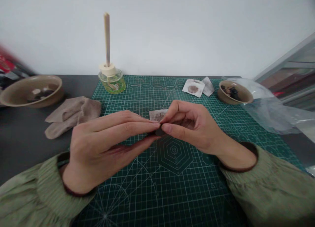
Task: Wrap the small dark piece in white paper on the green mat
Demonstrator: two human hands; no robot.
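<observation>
A small dark piece [159, 131], mostly covered by fingers, is held above the cutting mat [197, 187]. My left hand [105, 141] is closed on it from the left, with straight fingers above and the thumb below. From the right, my right hand [194, 126] pinches its edge between thumb and index finger. Its exact kind I cannot make out. Just beyond the fingertips lies a small square packet [157, 114], partly hidden by my right hand.
A reed diffuser [112, 79] stands at the back left, beside a crumpled brown cloth [76, 112] and a large bowl [52, 100]. White square packets [194, 87] lie at the back right, near a smaller bowl [235, 100] with dark pieces and clear plastic [268, 112].
</observation>
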